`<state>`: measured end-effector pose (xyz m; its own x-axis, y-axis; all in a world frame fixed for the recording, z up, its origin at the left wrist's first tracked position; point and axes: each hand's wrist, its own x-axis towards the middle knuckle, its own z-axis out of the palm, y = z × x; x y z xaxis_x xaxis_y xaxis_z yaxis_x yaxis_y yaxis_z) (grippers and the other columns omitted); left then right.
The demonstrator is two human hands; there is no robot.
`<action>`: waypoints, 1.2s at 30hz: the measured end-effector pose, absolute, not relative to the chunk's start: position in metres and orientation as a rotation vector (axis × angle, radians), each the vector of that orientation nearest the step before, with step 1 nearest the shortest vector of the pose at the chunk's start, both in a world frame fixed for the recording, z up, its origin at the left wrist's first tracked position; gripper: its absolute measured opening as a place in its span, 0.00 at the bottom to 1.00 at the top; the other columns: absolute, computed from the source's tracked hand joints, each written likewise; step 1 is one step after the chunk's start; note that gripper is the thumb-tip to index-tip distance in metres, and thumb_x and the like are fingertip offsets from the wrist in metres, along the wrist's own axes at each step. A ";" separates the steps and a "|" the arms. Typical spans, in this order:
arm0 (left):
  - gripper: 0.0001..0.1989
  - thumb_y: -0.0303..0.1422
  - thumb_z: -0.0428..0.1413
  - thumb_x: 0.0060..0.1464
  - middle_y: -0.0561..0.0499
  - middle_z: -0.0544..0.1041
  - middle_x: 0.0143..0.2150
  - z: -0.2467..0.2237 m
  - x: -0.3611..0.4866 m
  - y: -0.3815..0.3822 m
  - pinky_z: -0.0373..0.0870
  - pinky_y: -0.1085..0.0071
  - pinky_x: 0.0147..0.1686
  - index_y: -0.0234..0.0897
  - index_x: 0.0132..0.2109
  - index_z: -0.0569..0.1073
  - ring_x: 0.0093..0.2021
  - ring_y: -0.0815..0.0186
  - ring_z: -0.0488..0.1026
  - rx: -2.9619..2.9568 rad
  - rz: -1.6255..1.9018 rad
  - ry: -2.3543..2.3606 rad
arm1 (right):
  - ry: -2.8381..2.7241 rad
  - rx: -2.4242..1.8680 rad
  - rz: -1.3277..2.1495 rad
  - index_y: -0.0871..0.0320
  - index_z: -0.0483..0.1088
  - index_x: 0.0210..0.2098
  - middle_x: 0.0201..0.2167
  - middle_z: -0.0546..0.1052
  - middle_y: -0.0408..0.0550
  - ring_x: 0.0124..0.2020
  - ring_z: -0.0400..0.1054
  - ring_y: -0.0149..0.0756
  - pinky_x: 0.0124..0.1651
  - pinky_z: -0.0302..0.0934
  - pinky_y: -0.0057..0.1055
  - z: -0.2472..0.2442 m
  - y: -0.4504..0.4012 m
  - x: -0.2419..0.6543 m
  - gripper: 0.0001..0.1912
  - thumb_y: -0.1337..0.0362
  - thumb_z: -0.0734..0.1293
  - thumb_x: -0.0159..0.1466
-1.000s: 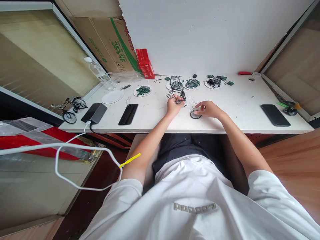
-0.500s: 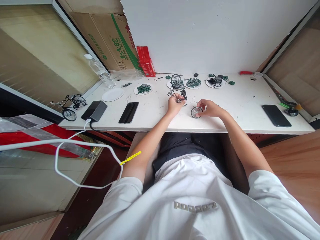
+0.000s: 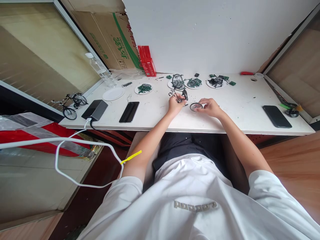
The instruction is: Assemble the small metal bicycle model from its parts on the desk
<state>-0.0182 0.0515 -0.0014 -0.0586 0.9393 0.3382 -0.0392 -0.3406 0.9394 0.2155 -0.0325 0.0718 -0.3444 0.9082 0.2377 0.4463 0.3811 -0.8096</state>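
Note:
My left hand point(image 3: 177, 103) is closed around a black model bicycle frame point(image 3: 184, 94), which has one wheel point(image 3: 177, 81) attached at its far end. Just to the right, my right hand point(image 3: 209, 107) pinches a loose spoked model wheel point(image 3: 195, 106) by its edge, tilted close above the table. A small gap separates the wheel from the bicycle frame. Behind the hands stand white plates with small parts: one of green parts point(image 3: 194, 83) and one of black parts point(image 3: 216, 82).
A finished-looking model bicycle point(image 3: 70, 105) stands at the left edge by a grey box point(image 3: 95, 110) with cables. Phones lie left point(image 3: 129, 112) and right point(image 3: 277, 116). A bare plate point(image 3: 113, 94), a plastic bottle point(image 3: 101, 70) and a red box point(image 3: 147, 61) stand farther back.
My right hand has raised the loose wheel slightly and tipped it from nearly upright to a flatter slant. My left hand keeps the bicycle frame in almost the same place.

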 end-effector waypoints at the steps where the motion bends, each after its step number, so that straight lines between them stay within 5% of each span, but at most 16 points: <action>1: 0.21 0.24 0.71 0.45 0.49 0.84 0.42 -0.001 -0.018 0.051 0.78 0.63 0.54 0.42 0.39 0.68 0.48 0.61 0.84 1.394 1.518 1.028 | -1.916 -1.176 0.822 0.55 0.85 0.38 0.41 0.82 0.52 0.39 0.69 0.40 0.37 0.60 0.35 0.070 -0.032 0.216 0.30 0.34 0.79 0.56; 10: 0.24 0.26 0.74 0.41 0.49 0.85 0.41 0.004 -0.018 0.049 0.78 0.61 0.53 0.42 0.38 0.68 0.48 0.59 0.84 1.345 1.473 0.995 | -1.625 -1.304 0.654 0.56 0.81 0.41 0.46 0.82 0.56 0.49 0.74 0.48 0.38 0.65 0.35 0.055 -0.021 0.214 0.35 0.29 0.75 0.58; 15: 0.30 0.35 0.79 0.37 0.49 0.86 0.45 0.013 -0.018 0.036 0.77 0.64 0.48 0.41 0.40 0.68 0.43 0.62 0.82 1.280 1.244 0.822 | -1.570 -1.289 0.696 0.58 0.77 0.60 0.45 0.83 0.55 0.46 0.75 0.47 0.40 0.71 0.37 0.047 -0.014 0.215 0.42 0.34 0.77 0.58; 19: 0.34 0.38 0.82 0.33 0.49 0.86 0.44 0.018 -0.016 0.027 0.77 0.65 0.47 0.41 0.40 0.68 0.43 0.63 0.82 1.299 1.139 0.727 | -1.615 -1.303 0.724 0.59 0.78 0.61 0.47 0.83 0.56 0.47 0.76 0.48 0.42 0.75 0.39 0.041 -0.013 0.213 0.38 0.39 0.75 0.61; 24: 0.34 0.41 0.83 0.33 0.49 0.86 0.44 0.022 -0.010 0.019 0.77 0.66 0.46 0.40 0.40 0.69 0.42 0.64 0.82 1.326 1.087 0.702 | -1.570 -1.253 0.825 0.60 0.67 0.74 0.46 0.82 0.56 0.45 0.77 0.48 0.46 0.81 0.46 0.037 -0.013 0.208 0.49 0.41 0.75 0.61; 30: 0.33 0.39 0.83 0.34 0.50 0.87 0.43 0.016 -0.002 0.013 0.78 0.65 0.43 0.40 0.40 0.71 0.39 0.64 0.82 1.344 1.082 0.736 | -1.554 -1.167 0.961 0.57 0.66 0.72 0.52 0.82 0.57 0.51 0.79 0.49 0.58 0.80 0.49 0.037 -0.012 0.204 0.49 0.45 0.76 0.57; 36: 0.30 0.37 0.82 0.36 0.50 0.87 0.43 0.011 0.000 0.013 0.74 0.67 0.40 0.40 0.41 0.72 0.36 0.67 0.79 1.332 1.107 0.787 | -1.510 -1.164 1.045 0.53 0.67 0.72 0.53 0.80 0.54 0.53 0.77 0.50 0.58 0.80 0.51 0.041 -0.014 0.201 0.44 0.46 0.72 0.59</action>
<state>-0.0002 0.0131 0.0108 0.3246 0.9340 0.1491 -0.1661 -0.0990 0.9811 0.2006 -0.0143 0.0412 -0.1180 0.9786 0.1684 0.1872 0.1884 -0.9641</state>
